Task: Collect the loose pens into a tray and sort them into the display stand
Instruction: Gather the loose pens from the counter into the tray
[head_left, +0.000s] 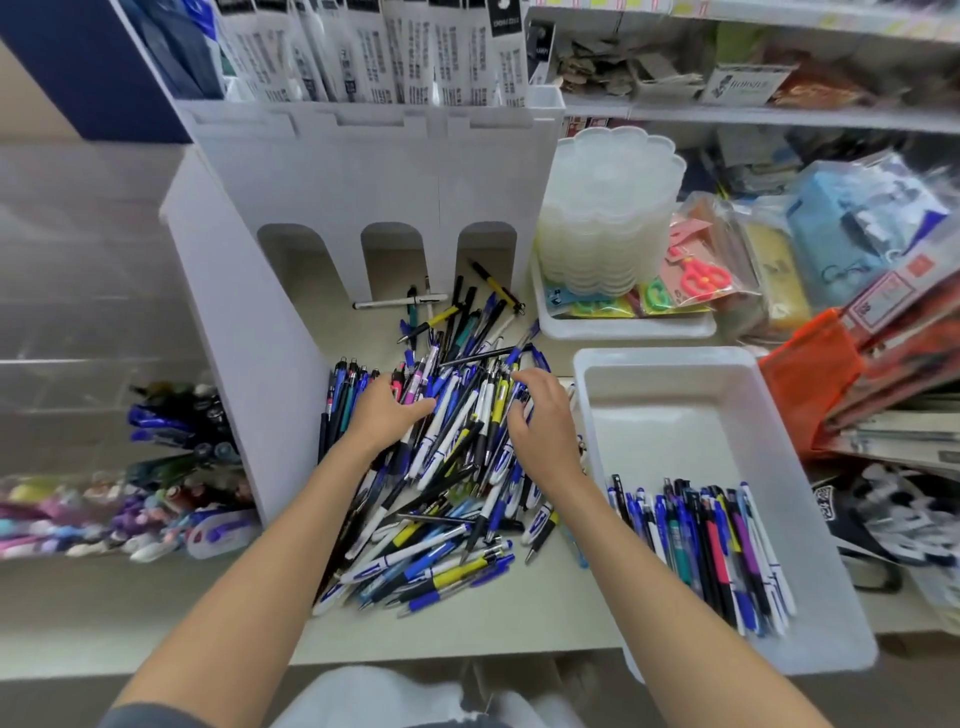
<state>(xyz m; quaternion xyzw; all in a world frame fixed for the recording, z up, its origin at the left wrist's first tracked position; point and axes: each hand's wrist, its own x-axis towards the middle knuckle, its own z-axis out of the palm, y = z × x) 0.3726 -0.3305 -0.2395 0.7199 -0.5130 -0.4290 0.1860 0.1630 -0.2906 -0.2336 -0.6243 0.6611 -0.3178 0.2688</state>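
A pale, matte shelf top (467, 639) in a crowded stationery aisle is carrying everything. The loose pens (447, 519) are lying in a tangled heap directly under and around both hands: slim plastic barrels in blue, white, black and yellow.

The left hand (387, 415) is resting flat on the heap, its fingers reaching toward the right hand. The right hand (543, 421) is bending its fingers down into the pens; whether it is pinching one cannot be told.

Just beyond the fingertips, the smooth white display stand (374, 176) is standing upright, showing three arched openings. Just right of the right hand, a rectangular white plastic tray (675, 405) is holding a neat row of sorted pens (711, 545) at its near end.

Past the tray, a stack of translucent scalloped containers (608, 208) is sitting beside bagged red scissors (701, 275). Far left of the left hand, glossy markers (176, 431) are lying behind clear panels.
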